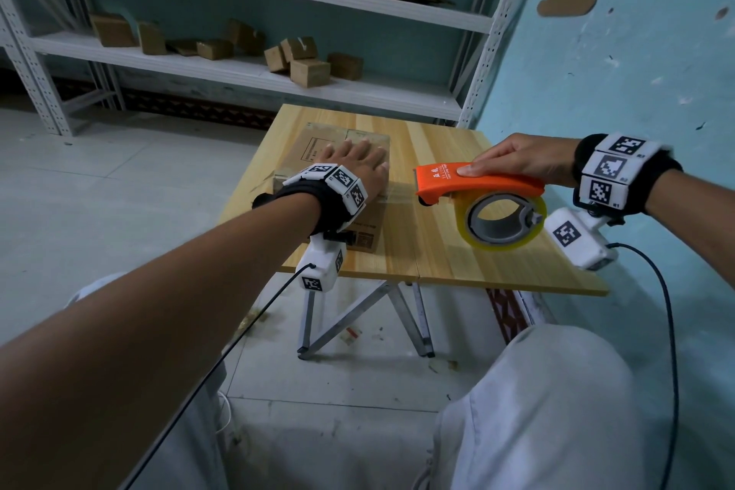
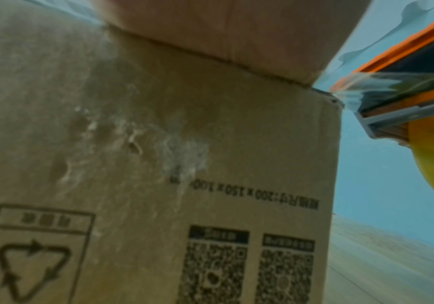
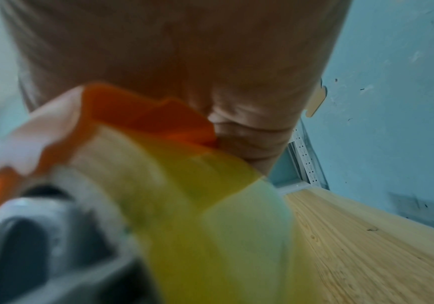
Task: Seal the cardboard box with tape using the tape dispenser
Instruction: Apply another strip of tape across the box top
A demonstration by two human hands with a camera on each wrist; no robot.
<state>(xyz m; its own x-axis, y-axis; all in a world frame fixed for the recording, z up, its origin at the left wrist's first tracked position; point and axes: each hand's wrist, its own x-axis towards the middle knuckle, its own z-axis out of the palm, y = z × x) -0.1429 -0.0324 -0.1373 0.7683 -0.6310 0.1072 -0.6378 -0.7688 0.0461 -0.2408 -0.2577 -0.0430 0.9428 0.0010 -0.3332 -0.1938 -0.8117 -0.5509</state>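
Head view: taping a cardboard box (image 1: 368, 225) on a wooden table (image 1: 445, 251).
Right hand (image 1: 521, 159) grips the orange tape dispenser (image 1: 477, 181) just beside the box, clear tape (image 2: 382, 82) stretched to its corner; farther, left hand (image 1: 358, 167) presses flat, fingers straight, on the top.

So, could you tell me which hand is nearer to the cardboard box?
Left. The left hand rests flat on the cardboard box; the right hand grips the tape dispenser beside it.

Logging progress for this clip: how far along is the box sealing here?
Done: tape strip runs off the cardboard box top. In hand: left hand presses flat on it; right hand grips the tape dispenser, pulled clear to the right. Left: cutting the strip and pressing its end down.
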